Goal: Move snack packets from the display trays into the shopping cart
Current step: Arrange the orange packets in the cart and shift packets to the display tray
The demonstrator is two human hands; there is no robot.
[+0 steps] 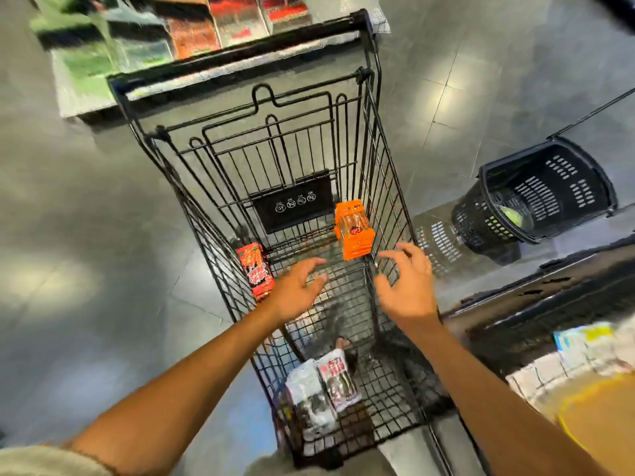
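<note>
**Both hands empty over the cart; four packets counted inside**

The left hand (299,290) and right hand (409,286) are held out above the shopping cart (388,187), fingers spread and slightly bent, palms down. Neither grips anything. In my judgement this is the posture of letting go over the basket, not of reaching for stock.

Location of goods:
- An orange packet (354,230) sits just beyond the right hand, by the cart's right wall. No finger touches it. I cannot tell whether it is dropping or leaning on the wire.
- A red packet (256,271) stands tilted against the left wall, just beside the left hand and apart from it.
- Two white packets (338,379) lie side by side on the cart floor at the near end, below the forearms.

The display trays (192,32) lie beyond the cart's far bar, badly blurred, with red and green stock. A second display (584,359) shows at the right edge. A black hand basket (549,190) stands tipped on the floor to the right, well apart from the cart.

Markings: the black plate (295,202) on the folding flap carries four circular prohibition symbols, their captions too small to read. The red and white packets bear bold characters I cannot make out. The orange packet's print is illegible.
</note>
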